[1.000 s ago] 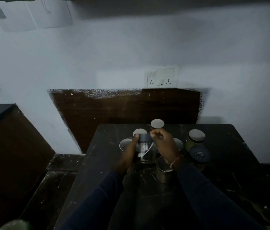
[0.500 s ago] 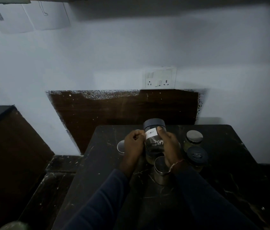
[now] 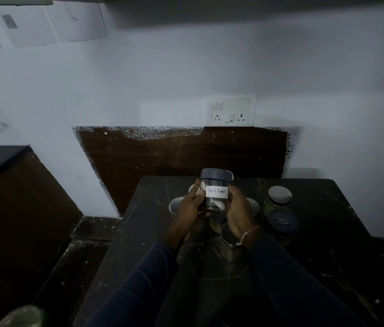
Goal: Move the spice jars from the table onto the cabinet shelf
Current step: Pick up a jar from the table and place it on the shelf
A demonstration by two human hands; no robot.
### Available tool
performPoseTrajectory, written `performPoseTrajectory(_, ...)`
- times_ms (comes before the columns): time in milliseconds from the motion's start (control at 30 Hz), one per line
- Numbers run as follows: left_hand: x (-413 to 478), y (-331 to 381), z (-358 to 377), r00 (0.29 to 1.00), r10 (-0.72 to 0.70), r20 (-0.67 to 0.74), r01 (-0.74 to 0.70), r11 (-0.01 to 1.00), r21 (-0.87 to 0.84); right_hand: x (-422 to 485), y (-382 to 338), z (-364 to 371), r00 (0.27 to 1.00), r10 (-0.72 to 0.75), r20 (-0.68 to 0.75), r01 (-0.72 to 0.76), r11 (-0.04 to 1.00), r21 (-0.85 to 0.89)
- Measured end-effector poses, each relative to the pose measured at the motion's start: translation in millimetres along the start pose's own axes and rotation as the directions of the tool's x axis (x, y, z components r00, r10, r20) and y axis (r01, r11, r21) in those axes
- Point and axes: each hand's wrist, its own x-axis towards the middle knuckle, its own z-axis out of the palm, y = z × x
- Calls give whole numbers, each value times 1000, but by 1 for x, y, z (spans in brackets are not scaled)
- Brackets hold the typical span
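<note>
Jar [image 3: 215,192] in 2 hands [image 3: 189,210], above table [image 3: 316,208]

On the black pepper jar [image 3: 212,204] I see a grey lid [image 3: 215,173] and white label [image 3: 217,192]; table [image 3: 328,232] black with pale veins; sleeves [image 3: 139,291] navy.

— What stands behind the dark table [image 3: 328,208]?
— A pale wall [image 3: 186,79] with 1 white switch plate [image 3: 232,110], 2 sockets [image 3: 217,118] in it, and 1 brown wooden panel [image 3: 174,154] below.
— And the light?
— Dim. Paper sheets [image 3: 33,27] hang top left.
</note>
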Motion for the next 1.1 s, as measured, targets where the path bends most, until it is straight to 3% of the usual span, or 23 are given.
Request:
performPoseTrajectory(100,-3,2,-1,1000,19,2,-19,1000,-1,4,2,-4,997,-2,82,6,999,-43)
performPoseTrajectory(333,0,4,-4,998,69,8,-69,998,6,-10,-12,0,992,26,121,-18,998,-64)
performPoseTrajectory(467,22,49,6,970,230,-81,-218,966,142,-7,-80,31,971,-40,236,54,997,-52)
performPoseTrajectory(500,45,120,18,915,404,-19,-392,898,198,-1,-155,71,930,-196,311,226,972,-65)
performPoseTrajectory(567,53,161,15,865,488,113,-497,809,314,-5,-186,82,864,-290,412,358,929,-97)
performPoseTrajectory(600,47,218,18,786,598,158,-609,704,364,-14,-232,114,788,-399,469,506,854,-123)
performPoseTrajectory(700,41,238,18,738,642,209,-653,601,461,-23,-249,129,784,-395,479,550,800,-240)
performPoseTrajectory(800,35,245,23,666,716,209,-714,531,457,-23,-266,134,728,-461,507,644,713,-277)
performPoseTrajectory(967,30,362,26,430,888,163,-849,336,408,-51,-371,210,469,-648,600,877,420,-233)
performPoseTrajectory(1100,31,418,22,369,918,143,-839,263,477,-51,-417,260,365,-698,616,926,204,-318)
